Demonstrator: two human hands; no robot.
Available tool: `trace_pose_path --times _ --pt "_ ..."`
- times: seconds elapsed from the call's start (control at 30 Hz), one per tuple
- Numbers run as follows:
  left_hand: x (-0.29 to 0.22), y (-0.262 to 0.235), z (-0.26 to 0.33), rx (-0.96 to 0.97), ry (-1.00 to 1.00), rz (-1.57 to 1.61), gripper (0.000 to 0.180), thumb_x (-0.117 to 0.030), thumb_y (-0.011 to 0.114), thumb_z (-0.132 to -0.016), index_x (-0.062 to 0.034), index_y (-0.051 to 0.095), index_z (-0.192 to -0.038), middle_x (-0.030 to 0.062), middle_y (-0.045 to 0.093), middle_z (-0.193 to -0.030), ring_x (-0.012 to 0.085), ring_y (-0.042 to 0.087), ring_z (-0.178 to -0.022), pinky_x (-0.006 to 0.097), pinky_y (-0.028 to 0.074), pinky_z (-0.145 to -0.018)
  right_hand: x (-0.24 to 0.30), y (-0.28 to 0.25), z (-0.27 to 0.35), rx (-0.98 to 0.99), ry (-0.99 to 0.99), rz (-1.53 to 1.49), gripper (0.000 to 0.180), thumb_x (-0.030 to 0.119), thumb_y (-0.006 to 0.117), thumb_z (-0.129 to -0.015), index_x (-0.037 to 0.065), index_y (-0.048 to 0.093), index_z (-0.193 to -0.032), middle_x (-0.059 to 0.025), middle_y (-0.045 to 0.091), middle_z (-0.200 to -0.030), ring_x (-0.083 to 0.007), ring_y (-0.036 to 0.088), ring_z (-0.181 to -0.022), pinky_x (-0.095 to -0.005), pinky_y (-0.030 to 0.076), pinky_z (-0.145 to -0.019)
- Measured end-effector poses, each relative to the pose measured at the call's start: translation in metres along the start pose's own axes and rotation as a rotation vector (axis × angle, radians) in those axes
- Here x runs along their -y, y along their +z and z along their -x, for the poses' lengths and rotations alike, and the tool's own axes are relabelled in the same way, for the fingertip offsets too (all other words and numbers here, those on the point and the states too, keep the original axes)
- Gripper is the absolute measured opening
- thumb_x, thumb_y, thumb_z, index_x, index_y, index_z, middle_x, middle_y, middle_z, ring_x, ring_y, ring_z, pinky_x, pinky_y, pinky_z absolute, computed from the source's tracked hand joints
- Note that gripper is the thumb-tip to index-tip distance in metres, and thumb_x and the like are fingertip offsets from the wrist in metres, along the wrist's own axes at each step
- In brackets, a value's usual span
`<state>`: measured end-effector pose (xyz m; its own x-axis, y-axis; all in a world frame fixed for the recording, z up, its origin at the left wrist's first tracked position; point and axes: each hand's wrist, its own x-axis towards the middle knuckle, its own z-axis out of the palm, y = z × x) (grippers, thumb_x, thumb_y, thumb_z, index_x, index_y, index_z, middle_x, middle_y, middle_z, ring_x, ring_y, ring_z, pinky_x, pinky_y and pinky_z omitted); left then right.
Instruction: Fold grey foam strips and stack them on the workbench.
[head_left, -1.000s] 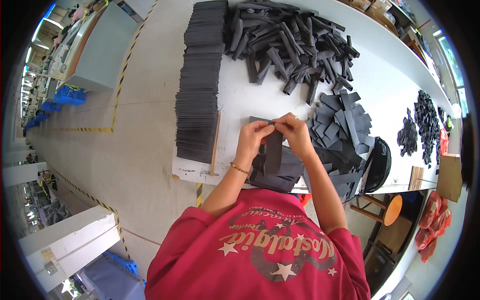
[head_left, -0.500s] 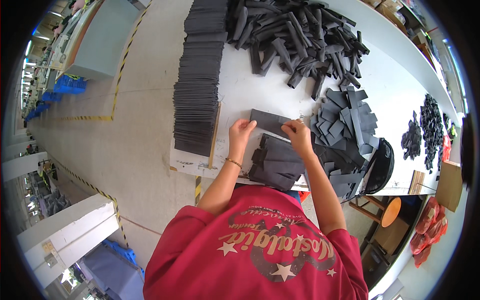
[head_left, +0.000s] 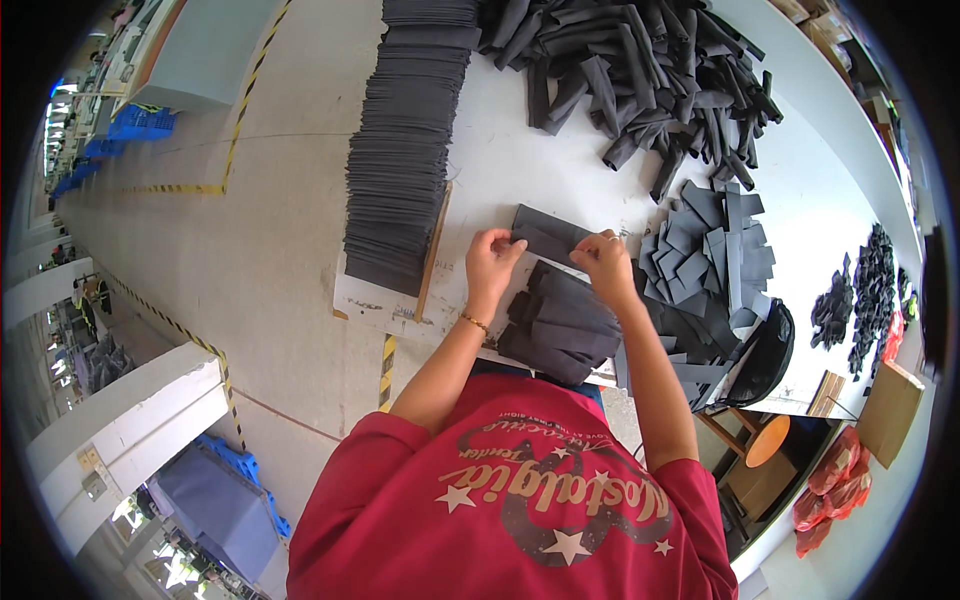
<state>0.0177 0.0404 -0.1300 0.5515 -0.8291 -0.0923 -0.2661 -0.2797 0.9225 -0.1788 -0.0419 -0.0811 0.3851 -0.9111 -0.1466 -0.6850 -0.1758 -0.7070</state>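
A dark grey strip of folded fabric (head_left: 550, 230) lies across the white table (head_left: 490, 150) in front of me. My left hand (head_left: 492, 264) pinches its left end between thumb and fingers. At the right end, the closed fingers of my right hand (head_left: 608, 264) grip the near edge. Between my forearms, close to my body, rests a heap of similar dark fabric pieces (head_left: 565, 325). Beyond my left hand runs a long row of tightly stacked dark folded pieces (head_left: 405, 150), with a wooden strip (head_left: 434, 250) along its right side.
Rolled dark pieces (head_left: 640, 75) are heaped at the far side. To the right are loose flat dark pieces (head_left: 700, 255) and a black mesh item (head_left: 766, 355). A round-topped wooden stool (head_left: 768, 440) stands below the table edge. Taped floor lines (head_left: 240, 130) run at left.
The whole view has shifted a little. My left fingers have curled further round the strip's left end; both hands still hold it in about the same spot.
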Motion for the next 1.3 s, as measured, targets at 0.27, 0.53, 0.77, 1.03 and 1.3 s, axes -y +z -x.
trace_pose_path --times 0.27,0.53,0.77,1.03,1.3 --pt "-0.011 0.013 -0.043 0.186 -0.199 -0.257 0.036 -0.026 0.084 -0.069 -0.0027 0.061 -0.084 0.0088 0.058 -0.089 0.0248 0.059 -0.078 0.036 0.050 -0.072 -0.024 0.020 -0.035 0.010 0.062 0.059 0.021 0.019 0.076 -0.075 0.003 0.066 -0.085 -0.0152 0.061 -0.094 -0.0336 0.059 -0.088 -0.0419 0.048 -0.078" --pt "-0.015 0.031 -0.038 0.004 -0.163 -0.306 0.047 -0.029 0.083 -0.069 -0.0039 0.056 -0.098 0.0094 0.057 -0.095 0.0264 0.057 -0.088 0.039 0.049 -0.077 -0.021 0.019 -0.033 -0.010 0.084 0.200 0.019 0.020 0.075 -0.076 0.009 0.064 -0.087 -0.0118 0.061 -0.098 -0.0341 0.054 -0.098 -0.0444 0.045 -0.082" --pt "0.009 0.016 -0.050 0.019 -0.104 -0.165 0.061 -0.039 0.085 -0.068 -0.0035 0.058 -0.109 0.0077 0.054 -0.096 0.0200 0.052 -0.082 0.034 0.047 -0.076 -0.043 -0.053 -0.010 -0.243 -0.028 0.072 0.014 0.015 0.072 -0.081 0.007 0.066 -0.092 -0.0126 0.062 -0.100 -0.0332 0.057 -0.098 -0.0417 0.046 -0.083" --pt "-0.062 0.069 -0.176 -0.052 0.095 0.163 0.016 -0.016 0.068 -0.090 -0.0002 0.068 -0.093 0.0046 0.068 -0.085 0.0105 0.062 -0.079 0.025 0.050 -0.073 -0.166 -0.173 0.030 -0.508 0.487 0.538 0.031 0.027 0.066 -0.088 0.000 0.065 -0.103 -0.0214 0.063 -0.105 -0.0371 0.059 -0.102 -0.0432 0.048 -0.086" --pt "-0.081 0.143 -0.227 -0.075 0.297 -0.151 0.027 -0.020 0.079 -0.076 -0.0004 0.068 -0.091 0.0089 0.066 -0.079 0.0245 0.063 -0.072 0.035 0.052 -0.073 -0.183 -0.140 0.042 -0.096 0.511 1.047 0.018 0.018 0.060 -0.089 0.002 0.061 -0.099 -0.0125 0.064 -0.100 -0.0278 0.062 -0.096 -0.0390 0.050 -0.083"
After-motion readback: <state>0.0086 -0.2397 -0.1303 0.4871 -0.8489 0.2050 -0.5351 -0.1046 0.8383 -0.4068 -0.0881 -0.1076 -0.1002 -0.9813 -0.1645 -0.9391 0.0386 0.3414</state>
